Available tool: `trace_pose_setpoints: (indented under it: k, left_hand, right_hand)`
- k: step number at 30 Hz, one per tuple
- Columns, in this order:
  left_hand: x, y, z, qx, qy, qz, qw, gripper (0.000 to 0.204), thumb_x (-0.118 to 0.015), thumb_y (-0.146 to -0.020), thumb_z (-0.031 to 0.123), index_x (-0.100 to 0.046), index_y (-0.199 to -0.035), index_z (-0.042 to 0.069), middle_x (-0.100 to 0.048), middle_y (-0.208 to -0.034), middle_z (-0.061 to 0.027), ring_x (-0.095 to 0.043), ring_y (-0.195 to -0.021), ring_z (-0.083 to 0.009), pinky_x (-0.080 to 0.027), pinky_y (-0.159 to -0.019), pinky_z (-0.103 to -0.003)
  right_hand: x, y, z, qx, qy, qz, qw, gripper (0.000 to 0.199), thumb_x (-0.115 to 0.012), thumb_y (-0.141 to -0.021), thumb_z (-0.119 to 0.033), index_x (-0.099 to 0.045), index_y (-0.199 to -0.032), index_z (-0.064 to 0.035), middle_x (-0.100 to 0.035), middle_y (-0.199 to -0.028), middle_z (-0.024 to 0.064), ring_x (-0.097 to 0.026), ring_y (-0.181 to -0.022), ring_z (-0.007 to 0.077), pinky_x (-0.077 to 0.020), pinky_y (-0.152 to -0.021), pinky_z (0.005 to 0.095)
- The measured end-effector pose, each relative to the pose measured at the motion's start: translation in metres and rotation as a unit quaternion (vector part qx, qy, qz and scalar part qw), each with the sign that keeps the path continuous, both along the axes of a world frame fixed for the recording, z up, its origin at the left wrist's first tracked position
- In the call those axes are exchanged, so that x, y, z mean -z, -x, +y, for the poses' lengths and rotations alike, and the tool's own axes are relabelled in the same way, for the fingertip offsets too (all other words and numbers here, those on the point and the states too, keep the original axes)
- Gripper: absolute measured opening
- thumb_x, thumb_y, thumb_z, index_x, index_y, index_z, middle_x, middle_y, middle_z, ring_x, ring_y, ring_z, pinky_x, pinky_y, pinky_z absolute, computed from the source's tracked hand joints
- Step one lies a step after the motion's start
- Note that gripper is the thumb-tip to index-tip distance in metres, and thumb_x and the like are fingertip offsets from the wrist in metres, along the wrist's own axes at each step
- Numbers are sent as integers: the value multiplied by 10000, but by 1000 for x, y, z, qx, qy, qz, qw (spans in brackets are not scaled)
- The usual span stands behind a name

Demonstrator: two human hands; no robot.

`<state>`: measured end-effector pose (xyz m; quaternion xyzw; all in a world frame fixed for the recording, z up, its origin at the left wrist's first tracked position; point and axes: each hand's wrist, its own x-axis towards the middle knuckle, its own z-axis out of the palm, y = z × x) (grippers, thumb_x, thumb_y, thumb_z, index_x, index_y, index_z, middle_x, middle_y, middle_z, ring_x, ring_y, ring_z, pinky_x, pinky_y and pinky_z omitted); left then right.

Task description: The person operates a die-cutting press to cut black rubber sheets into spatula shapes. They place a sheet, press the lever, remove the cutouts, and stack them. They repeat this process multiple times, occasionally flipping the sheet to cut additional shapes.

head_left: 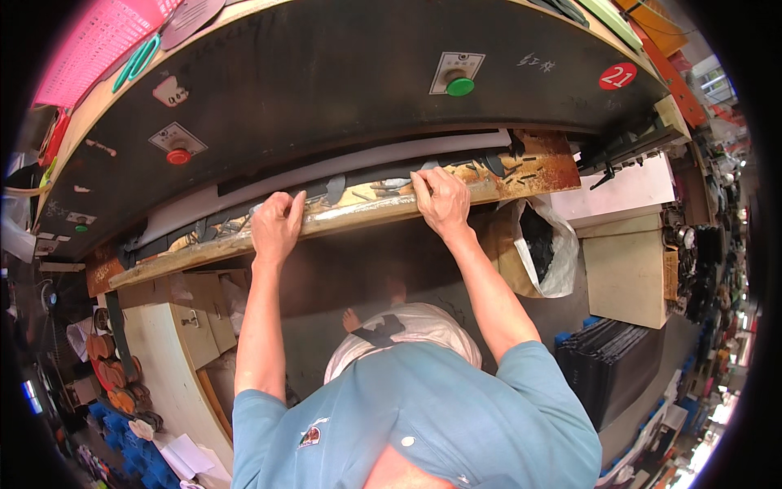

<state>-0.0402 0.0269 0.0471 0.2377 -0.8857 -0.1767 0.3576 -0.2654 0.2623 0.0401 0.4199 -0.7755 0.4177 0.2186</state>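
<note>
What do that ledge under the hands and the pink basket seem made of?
The ledge looks like worn wood, judging by its yellowish-brown, scuffed edge; whether its shine is varnish or tape is unclear. The pink basket seems moulded plastic, from its even colour and regular holes.

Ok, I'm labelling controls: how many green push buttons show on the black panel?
2: large green push button, right of centre; small green push button, far left. Others may be hidden.
</note>
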Motion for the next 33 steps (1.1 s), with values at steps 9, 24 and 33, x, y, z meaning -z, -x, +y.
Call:
trace_pose_setpoints:
  k: [9,24,33]
  left_hand:
    - [9,5,11,-24,34,2,999,400,-808,-948,224,-545,-723,23,-554,-754,-147,-607,-768,-374,-485,-696,-480]
    - [48,-72,21,25,34,16,999,338,-813,-861,-40,-494,-801,53,-524,-721,-105,-530,-669,-357,-409,-607,-468]
    - [51,-91,7,39,-66,-19,997,337,-822,-833,-29,-514,-716,45,-525,-705,-123,-528,-658,-354,-412,-593,-468]
  right_hand:
    - [1,12,13,-89,-3,-69,994,89,-730,-977,-93,-757,-989,-9,-738,-914,136,-714,-819,339,-552,-773,432]
    - [-3,123,-76,-60,-346,36,936,674,-575,-1062,-485,-518,-1566,-41,-429,-1663,246,-361,-1562,434,-229,-1330,504]
    - [-7,146,-77,117,-123,-159,973,452,-689,-1026,-329,-704,-1328,6,-707,-1333,236,-704,-1147,400,-560,-995,473]
